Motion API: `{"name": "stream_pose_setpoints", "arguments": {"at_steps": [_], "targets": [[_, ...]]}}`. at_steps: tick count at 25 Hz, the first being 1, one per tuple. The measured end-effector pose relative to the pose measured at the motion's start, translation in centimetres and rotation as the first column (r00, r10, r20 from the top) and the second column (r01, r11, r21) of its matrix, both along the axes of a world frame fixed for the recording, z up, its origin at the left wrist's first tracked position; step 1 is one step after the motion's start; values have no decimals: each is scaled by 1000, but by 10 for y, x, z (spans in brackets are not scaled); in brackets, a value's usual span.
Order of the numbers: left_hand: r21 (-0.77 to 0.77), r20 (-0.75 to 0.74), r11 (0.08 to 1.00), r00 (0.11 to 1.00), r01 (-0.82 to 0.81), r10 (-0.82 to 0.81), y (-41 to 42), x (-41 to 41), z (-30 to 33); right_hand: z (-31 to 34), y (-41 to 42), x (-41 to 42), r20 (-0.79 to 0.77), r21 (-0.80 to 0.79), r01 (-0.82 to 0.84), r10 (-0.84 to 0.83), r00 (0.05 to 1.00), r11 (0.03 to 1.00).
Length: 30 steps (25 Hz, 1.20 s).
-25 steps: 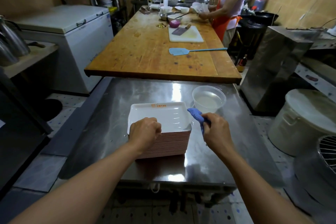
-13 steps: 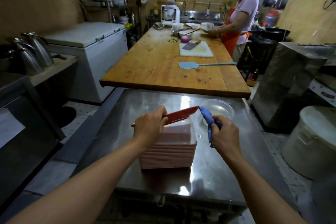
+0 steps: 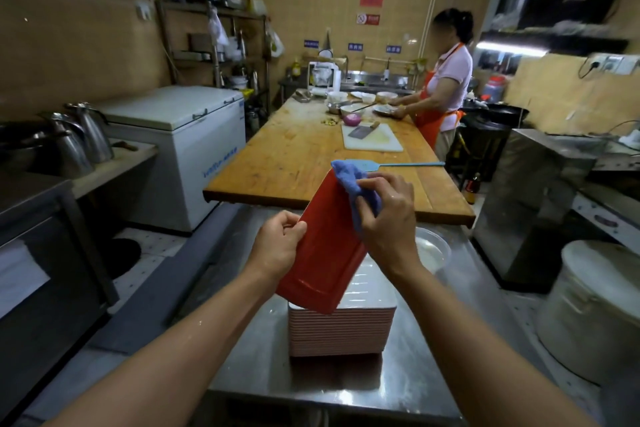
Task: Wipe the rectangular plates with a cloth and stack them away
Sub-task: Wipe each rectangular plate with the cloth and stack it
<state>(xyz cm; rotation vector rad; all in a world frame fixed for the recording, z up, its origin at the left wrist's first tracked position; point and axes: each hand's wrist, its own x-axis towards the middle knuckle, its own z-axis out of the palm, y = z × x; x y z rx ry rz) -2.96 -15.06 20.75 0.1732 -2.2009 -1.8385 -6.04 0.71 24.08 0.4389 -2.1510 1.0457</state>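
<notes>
Both my forearms reach forward and up from the bottom corners, converging above the stack of plates (image 3: 341,329). My left hand (image 3: 277,250) sits left of and above the stack, fingers curled, thumb and fingertips pinching the left edge of the red plate (image 3: 325,253) (held tilted, its lower end over the stack). My right hand (image 3: 389,218) is higher, above the stack's right side, wrist bent, fingers curled round the blue cloth (image 3: 356,189) and pressing it against the plate's upper end.
</notes>
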Motion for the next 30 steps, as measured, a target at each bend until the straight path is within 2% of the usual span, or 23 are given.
{"name": "stream_pose_setpoints", "arguments": {"at_steps": [4,7,10,16,20,24,30], "targets": [[73,-20,997,1000,7,-6,-3,14,4,0,-38,1,-32,79,-139,142,989,987],[140,-28,990,999,-20,24,-5,21,6,-3,-48,-1,-73,124,-140,150,986,982],[232,-20,972,999,-34,40,-3,25,9,-8,-38,-3,-108,58,-130,136,985,990],[300,-52,953,997,-39,57,-1,24,19,-12,-3,-15,59,-64,-53,57,997,997],[361,-52,931,996,-52,76,6,22,24,-3,-9,-13,157,-227,0,36,987,974],[491,-44,866,990,-98,137,13,10,32,-7,-20,0,292,-324,25,75,954,946],[632,-30,766,983,-120,179,23,-5,29,-26,-8,24,349,-383,21,124,929,923]]}}
